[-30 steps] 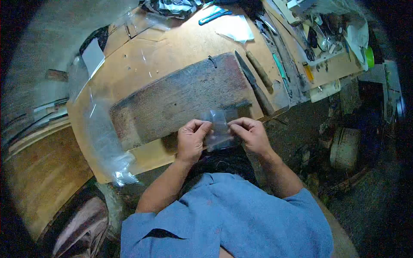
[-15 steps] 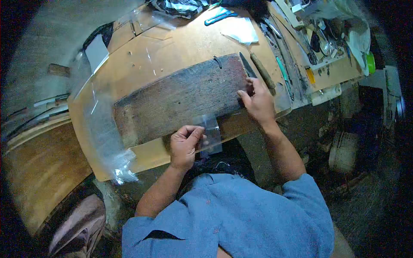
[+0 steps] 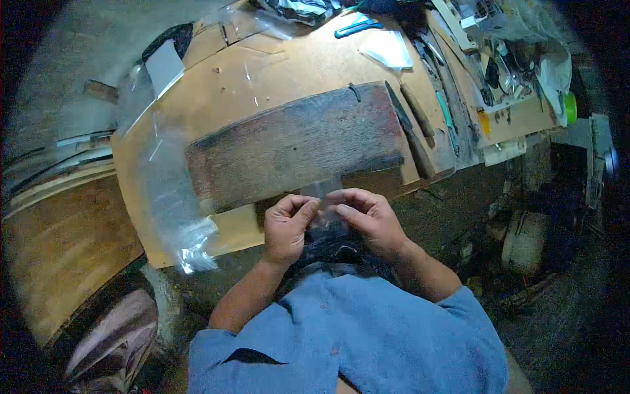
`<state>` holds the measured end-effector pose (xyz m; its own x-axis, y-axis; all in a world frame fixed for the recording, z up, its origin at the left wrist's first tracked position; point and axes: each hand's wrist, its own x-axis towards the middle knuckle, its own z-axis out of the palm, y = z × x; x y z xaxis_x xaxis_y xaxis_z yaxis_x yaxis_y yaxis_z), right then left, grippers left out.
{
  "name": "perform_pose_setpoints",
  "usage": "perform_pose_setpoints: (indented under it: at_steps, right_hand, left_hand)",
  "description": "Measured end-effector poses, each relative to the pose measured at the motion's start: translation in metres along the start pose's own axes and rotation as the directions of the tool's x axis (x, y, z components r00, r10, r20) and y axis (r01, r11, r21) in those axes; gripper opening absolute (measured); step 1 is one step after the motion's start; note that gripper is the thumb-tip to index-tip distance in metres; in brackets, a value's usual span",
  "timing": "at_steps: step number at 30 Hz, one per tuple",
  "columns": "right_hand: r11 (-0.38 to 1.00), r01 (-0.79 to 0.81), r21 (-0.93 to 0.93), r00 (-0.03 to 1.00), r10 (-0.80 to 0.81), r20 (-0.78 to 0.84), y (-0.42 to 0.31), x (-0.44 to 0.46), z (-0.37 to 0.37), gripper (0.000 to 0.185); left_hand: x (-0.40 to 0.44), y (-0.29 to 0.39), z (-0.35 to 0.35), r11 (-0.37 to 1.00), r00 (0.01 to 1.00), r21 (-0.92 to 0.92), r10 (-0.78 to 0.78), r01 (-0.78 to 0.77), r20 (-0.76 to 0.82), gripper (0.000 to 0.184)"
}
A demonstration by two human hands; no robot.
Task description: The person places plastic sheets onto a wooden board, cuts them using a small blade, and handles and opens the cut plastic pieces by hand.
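A small clear plastic sheet (image 3: 326,230) hangs at the table's near edge, in front of my body. My left hand (image 3: 287,226) pinches its left side between thumb and fingers. My right hand (image 3: 371,222) has thumb and fingertips on the other side, close to the left fingertips; the exact contact is hard to see. Beyond both hands lies a worn dark wooden board (image 3: 289,148) with a hooked piece of metal (image 3: 355,92) at its far edge. Along the board's right end rests a knife (image 3: 418,150), its blade pointing away from me.
Beside the knife is another wooden-handled tool (image 3: 417,109). A blue cutter (image 3: 358,28) and clear bags (image 3: 390,51) lie at the back. Crumpled plastic film (image 3: 197,246) covers the table's left side. A teal-handled tool (image 3: 446,113) and cluttered small items stand on the right.
My right hand has left the knife, which now lies beside the board, and come over to the plastic sheet by my left hand. The view has shifted slightly.
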<state>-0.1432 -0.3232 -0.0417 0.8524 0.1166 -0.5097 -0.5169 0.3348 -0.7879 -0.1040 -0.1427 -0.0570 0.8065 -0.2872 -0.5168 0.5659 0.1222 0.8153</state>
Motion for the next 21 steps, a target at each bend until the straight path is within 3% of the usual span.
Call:
perform_pose_setpoints:
  at_steps: [6,8,12,14,17,21]
  right_hand:
    - [0.999,0.019,-0.034,0.998,-0.021,-0.055,0.013,0.002,0.02,0.015]
    - [0.994,0.0,-0.113,0.999,-0.004,-0.032,0.016,0.001,0.025,0.012]
    - [0.967,-0.01,-0.256,0.998,-0.007,-0.064,0.021,0.001,0.042,0.01]
    - [0.991,0.067,-0.115,0.994,-0.077,-0.083,0.024,0.001,0.048,0.011]
    - [0.992,0.069,-0.103,0.996,-0.074,-0.05,0.03,0.002,0.048,0.012]
    - [0.998,0.025,-0.05,0.998,-0.028,-0.063,0.017,0.0,0.058,0.012]
  left_hand:
    - [-0.011,-0.012,-0.023,0.996,0.998,0.068,0.054,-0.053,-0.011,0.015]
    - [-0.015,-0.014,-0.03,0.993,0.993,0.063,0.098,-0.101,0.059,0.02]
    - [-0.022,-0.018,-0.041,0.989,0.995,0.112,0.089,-0.093,0.043,0.023]
    - [-0.024,-0.008,-0.04,0.992,0.995,0.066,0.104,-0.104,0.003,0.024]
    - [-0.027,-0.008,-0.044,0.98,0.98,0.023,0.197,-0.197,0.01,0.024]
    - [-0.033,-0.007,-0.054,0.98,0.98,0.057,0.192,-0.189,-0.056,0.023]
